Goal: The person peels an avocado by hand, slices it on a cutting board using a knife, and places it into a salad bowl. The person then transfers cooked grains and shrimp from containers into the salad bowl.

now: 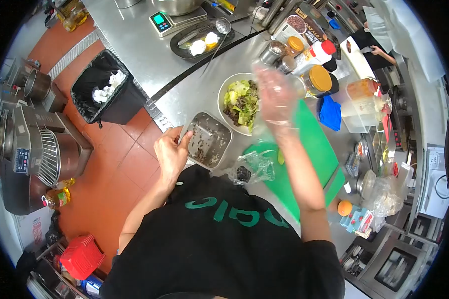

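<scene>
My left hand (169,152) is bare, its fingers and thumb closed on the near-left rim of a small metal pan (219,163). Dark and pale crumb-like bits lie scattered in the pan. My right hand (275,97), in a clear plastic glove, is smeared by motion beside the right edge of a white bowl (221,110). Whether its fingers grip anything is unclear. Green and dark-red lettuce leaves (240,104) lie in the bowl. Close to my body sits a crumpled clear plastic bag (259,167) with something dark in it.
A green cutting board (309,149) lies under my right forearm. Jars and bottles, including a red-capped white bottle (314,56), stand behind the bowl. Farther left are a black tray (177,47), a scale (162,22) and a lined bin (127,97). Another person's hand (381,54) appears at upper right.
</scene>
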`<state>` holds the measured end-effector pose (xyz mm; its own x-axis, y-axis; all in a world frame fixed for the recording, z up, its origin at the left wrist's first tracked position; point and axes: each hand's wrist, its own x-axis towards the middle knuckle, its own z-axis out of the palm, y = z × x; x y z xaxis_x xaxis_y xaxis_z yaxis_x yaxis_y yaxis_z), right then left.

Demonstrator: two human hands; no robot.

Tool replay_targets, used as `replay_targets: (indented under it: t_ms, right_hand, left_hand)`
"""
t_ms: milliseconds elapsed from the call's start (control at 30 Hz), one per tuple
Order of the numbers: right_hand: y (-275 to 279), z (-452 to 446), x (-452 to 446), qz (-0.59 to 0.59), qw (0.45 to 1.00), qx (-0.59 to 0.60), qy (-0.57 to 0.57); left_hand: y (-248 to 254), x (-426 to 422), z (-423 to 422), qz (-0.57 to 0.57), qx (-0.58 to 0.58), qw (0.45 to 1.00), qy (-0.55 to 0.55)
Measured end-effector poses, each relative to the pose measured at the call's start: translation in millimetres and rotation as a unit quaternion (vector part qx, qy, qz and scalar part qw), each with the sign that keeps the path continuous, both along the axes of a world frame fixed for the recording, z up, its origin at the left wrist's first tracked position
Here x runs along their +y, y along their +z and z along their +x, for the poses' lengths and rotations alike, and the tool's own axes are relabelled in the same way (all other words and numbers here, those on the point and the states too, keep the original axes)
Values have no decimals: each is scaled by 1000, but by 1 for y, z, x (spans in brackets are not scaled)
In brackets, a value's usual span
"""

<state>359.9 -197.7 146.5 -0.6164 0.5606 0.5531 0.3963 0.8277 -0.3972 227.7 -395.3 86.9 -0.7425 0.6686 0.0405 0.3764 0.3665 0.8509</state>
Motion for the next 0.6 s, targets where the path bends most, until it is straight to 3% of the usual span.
replay_targets:
  t_ms: [67,100,167,200,267,333,400,500,600]
  right_hand:
    - [36,5,-19,67,994,71,-54]
    - [36,7,-31,98,993,30,-65]
    - [8,10,-37,107,980,-59,155]
    - [-5,9,-41,108,980,-58,156]
    - [-26,4,-47,-48,954,-143,260]
    - [-31,0,-42,8,954,-139,267]
    - [-34,-3,-29,67,950,-134,274]
    - [-28,-11,-9,123,925,-247,263]
    - [-31,-13,5,118,942,-152,274]
  left_hand:
    - [2,2,2,-11,9,1000,-7]
    - [3,4,2,-9,7,1000,-9]
    - [6,11,-3,-4,63,998,-15]
    - [9,15,-5,-3,64,998,-14]
    - [18,28,-7,50,111,992,-33]
    - [29,43,-10,39,117,991,-51]
    - [35,59,-13,120,173,975,-68]
    - [44,84,-17,141,191,970,-58]
    - [44,105,-22,160,199,966,-51]
